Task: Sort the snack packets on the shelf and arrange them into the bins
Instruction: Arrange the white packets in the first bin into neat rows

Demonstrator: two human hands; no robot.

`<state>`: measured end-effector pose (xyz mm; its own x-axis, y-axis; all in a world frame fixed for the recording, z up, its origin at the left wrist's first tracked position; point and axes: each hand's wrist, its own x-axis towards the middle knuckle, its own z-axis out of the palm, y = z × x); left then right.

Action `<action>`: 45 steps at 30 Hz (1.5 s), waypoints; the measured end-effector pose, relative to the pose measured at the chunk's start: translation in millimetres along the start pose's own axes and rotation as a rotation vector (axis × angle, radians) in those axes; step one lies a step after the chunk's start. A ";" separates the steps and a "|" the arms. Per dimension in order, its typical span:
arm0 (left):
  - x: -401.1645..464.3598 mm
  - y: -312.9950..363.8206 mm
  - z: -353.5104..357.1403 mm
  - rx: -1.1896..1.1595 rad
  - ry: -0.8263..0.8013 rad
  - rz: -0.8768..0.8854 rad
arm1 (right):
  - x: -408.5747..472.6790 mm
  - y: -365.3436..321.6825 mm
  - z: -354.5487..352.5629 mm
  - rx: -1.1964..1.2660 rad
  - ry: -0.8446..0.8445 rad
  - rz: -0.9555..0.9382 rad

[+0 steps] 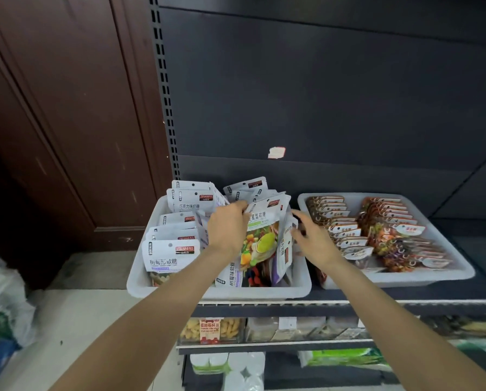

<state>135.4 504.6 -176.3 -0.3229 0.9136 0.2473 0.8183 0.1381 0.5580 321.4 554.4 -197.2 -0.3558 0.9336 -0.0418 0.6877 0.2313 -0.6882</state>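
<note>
Taking the left bin (140, 280) as my landmark: far to its left, a brown wooden door (67, 122) is standing, and plastic bags (2, 292) are lying on the floor below it. The left bin itself is sitting on the dark shelf (405, 294), and white packets (171, 258) are standing in rows along its left side, with more leaning at its back.

My left hand (227, 227) is reaching into the middle of the bin, fingers curling over the top edge of a fruit packet (261, 238) and gripping it; that packet is standing tilted in the bin's right half, among other upright packets.

My right hand (312, 238) is hovering at the bin's right edge, fingers spread and loose, holding nothing. Whether its fingertips are touching the packets beside it, I cannot tell.

Just right of the left bin, a second bin (461, 272) is sitting on the same shelf, with a narrow gap between the two. Orange packets (337, 224) are lying in it in two overlapping rows running front to back.

Behind both bins, a small torn label (276, 152) is sticking to the dark back panel. Below the left bin, on a lower shelf, a clear box of yellow snacks (210, 330) is showing, and white rolls (236, 371) are sitting lower still.
</note>
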 end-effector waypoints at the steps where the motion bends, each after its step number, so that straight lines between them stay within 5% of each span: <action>1: 3.5 4.8 5.5 -0.015 -0.013 0.010 | 3.3 4.0 -3.0 -0.002 -0.010 -0.014; 8: 33.5 17.9 24.4 0.050 -0.337 -0.012 | 20.5 11.7 -27.4 -0.389 -0.058 -0.297; 14: 27.5 1.3 21.4 -0.151 -0.317 0.022 | 25.2 -8.4 -10.0 -0.517 -0.110 -0.555; 17: 18.1 -7.3 16.4 -0.216 -0.397 0.041 | 25.9 -10.3 1.1 -0.579 -0.180 -0.507; 25: 2.3 -25.1 1.9 -0.104 -0.325 0.103 | 37.0 -13.9 16.9 -0.624 -0.226 -0.630; 31: -7.0 -48.0 -6.4 0.587 -0.093 0.364 | 33.3 -22.2 14.4 -0.714 0.000 -0.453; 34: 4.9 -45.5 -9.5 0.585 -0.066 0.376 | 36.6 -17.8 3.5 -0.826 0.109 -0.267; 41: 36.2 -40.3 -24.4 0.611 -0.072 0.275 | 46.6 -9.8 8.7 -0.466 -0.230 -0.089; 45: 32.1 -42.1 -33.1 0.534 -0.056 0.269 | 43.9 -16.0 7.1 -0.599 0.026 -0.118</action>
<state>74.9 515.5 -165.7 -0.0579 0.9599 0.2744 0.9982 0.0593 0.0032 290.4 589.8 -193.1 -0.4410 0.8969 0.0330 0.8835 0.4403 -0.1600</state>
